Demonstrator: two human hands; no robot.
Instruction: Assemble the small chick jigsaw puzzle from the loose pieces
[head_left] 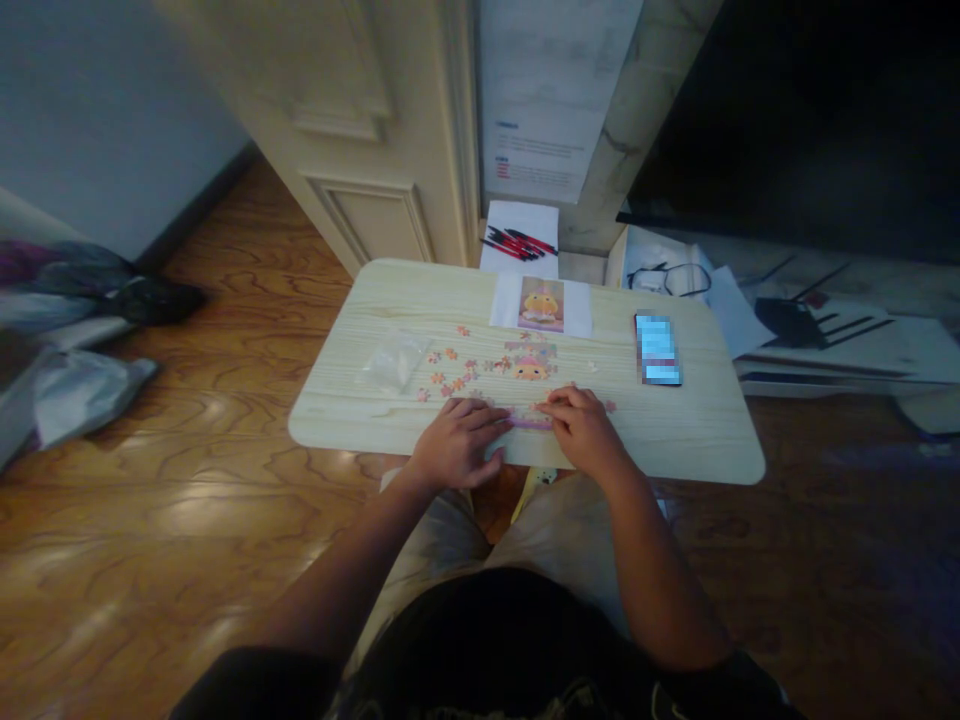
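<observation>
A small pale wooden table [675,440] stands over my lap. My left hand [457,445] and my right hand [581,430] rest on its near edge, fingertips pressing on a pink strip of joined puzzle pieces [531,420] between them. Just beyond lies a partly built puzzle patch with a yellow chick [531,362]. Several loose puzzle pieces [450,372] are scattered to its left. A reference picture of the chick on white paper [541,303] lies at the table's far edge.
A clear plastic bag [394,362] lies left on the table and a phone [658,348] right. Red and black pens on paper [521,242], eyeglasses [667,278] and papers sit beyond. A door [360,130] stands behind, and bags [75,330] lie on the wooden floor at left.
</observation>
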